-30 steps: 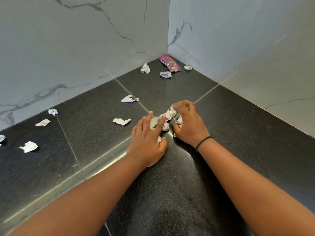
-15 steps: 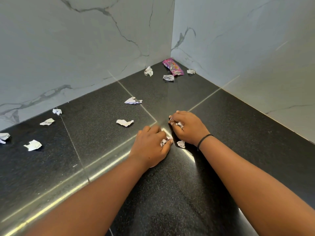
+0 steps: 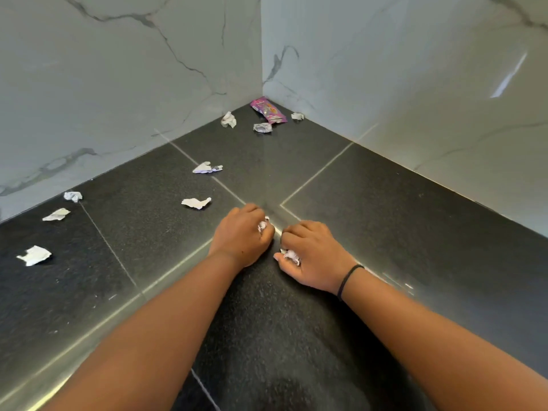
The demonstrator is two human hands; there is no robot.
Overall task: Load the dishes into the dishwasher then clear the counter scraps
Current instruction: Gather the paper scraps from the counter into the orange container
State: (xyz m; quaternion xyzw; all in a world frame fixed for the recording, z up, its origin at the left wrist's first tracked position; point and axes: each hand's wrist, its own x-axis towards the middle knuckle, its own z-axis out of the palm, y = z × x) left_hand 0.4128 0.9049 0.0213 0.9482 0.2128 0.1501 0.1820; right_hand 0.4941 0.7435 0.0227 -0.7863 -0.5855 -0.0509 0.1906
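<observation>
Left hand: the left hand (image 3: 241, 237) rests on the black table (image 3: 385, 232), fingers (image 3: 252, 210) curled down round a crumpled paper scrap (image 3: 263, 225) that shows white at the knuckles.
Right hand: the right hand (image 3: 314, 253) lies just beside the left, fingers bent under, thumb pinching a second paper wad (image 3: 291, 256) against the palm.
Landmark: the pink snack wrapper (image 3: 268, 110) lies in the far corner where the marble walls (image 3: 118, 84) meet.
Loose scraps near the wrapper: three small wads sit close round it, well apart from both hands.
Loose scraps nearer: one flat torn piece (image 3: 196, 202) lies between the wrapper and the left hand, just beyond and left of those fingers, its long axis running left to right; another (image 3: 207, 168) lies further toward the wrapper.
Far left: four more bits trail along the wall, away from the wrapper.
Judgement: the scrap-clearing step looks under way; the left hand is nearer the next piece.
</observation>
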